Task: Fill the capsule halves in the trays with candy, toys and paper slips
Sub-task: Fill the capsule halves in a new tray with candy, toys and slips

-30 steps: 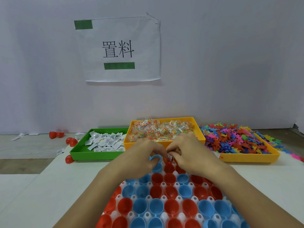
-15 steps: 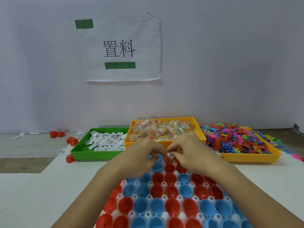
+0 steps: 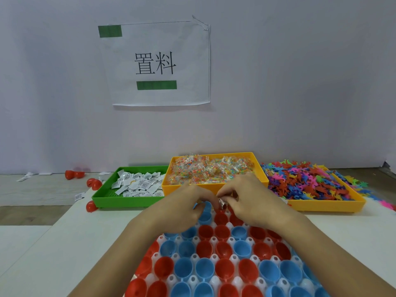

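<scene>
Both grips pinch: my right hand [image 3: 252,198] a crinkly clear packet [image 3: 221,203], left hand [image 3: 184,209] fingers curled over round plastic capsule halves [image 3: 222,232].

A white table [image 3: 64,243] carries everything. At its far side three trays sit in a row, touching or nearly so: a green tray [image 3: 128,201] of paper slips on the left, an orange tray [image 3: 260,166] of wrapped candy in the middle, and a second orange tray [image 3: 325,205] heaped with toys on the right. Some toys [image 3: 385,203] spill onto the table past its right rim. Nearer the camera lies a white holder [image 3: 214,241] filled with red and blue capsule halves. A red half [image 3: 91,206] lies just beside the green tray's near left corner.
</scene>
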Demonstrator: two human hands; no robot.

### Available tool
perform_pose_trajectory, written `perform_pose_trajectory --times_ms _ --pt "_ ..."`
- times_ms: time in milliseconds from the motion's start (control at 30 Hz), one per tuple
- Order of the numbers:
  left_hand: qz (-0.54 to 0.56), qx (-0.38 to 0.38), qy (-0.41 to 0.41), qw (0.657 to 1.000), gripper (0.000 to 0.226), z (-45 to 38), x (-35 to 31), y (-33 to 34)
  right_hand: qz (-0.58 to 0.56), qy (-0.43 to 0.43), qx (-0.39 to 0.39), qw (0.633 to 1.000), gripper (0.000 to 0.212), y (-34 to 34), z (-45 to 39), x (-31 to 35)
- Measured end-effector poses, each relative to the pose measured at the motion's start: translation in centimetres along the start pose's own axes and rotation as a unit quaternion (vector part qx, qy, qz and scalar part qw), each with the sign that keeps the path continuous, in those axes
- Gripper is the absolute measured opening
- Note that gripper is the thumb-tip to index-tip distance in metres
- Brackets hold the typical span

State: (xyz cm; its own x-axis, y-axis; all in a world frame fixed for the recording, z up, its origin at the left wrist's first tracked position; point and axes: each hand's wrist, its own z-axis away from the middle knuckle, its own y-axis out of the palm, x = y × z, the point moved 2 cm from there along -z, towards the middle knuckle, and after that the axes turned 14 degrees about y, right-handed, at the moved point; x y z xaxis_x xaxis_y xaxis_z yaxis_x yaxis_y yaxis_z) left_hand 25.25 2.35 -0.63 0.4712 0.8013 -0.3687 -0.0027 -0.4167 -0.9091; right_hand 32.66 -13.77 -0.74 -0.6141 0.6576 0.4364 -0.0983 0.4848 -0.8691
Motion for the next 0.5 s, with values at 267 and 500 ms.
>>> perform_pose_trajectory --times_ms 267,500 --pt "0.0 -0.018 0.001 1.0 0.041 0.0 -0.2 -0.4 -0.029 0.023 -0.02 0.999 0.02 -1.4 -0.3 -0.6" --pt "0.014 -0.066 -0.012 0.998 0.038 0.2 -0.1 -1.1 -0.1 0.12 -0.115 0.981 0.018 -7.3 -0.5 -4.9"
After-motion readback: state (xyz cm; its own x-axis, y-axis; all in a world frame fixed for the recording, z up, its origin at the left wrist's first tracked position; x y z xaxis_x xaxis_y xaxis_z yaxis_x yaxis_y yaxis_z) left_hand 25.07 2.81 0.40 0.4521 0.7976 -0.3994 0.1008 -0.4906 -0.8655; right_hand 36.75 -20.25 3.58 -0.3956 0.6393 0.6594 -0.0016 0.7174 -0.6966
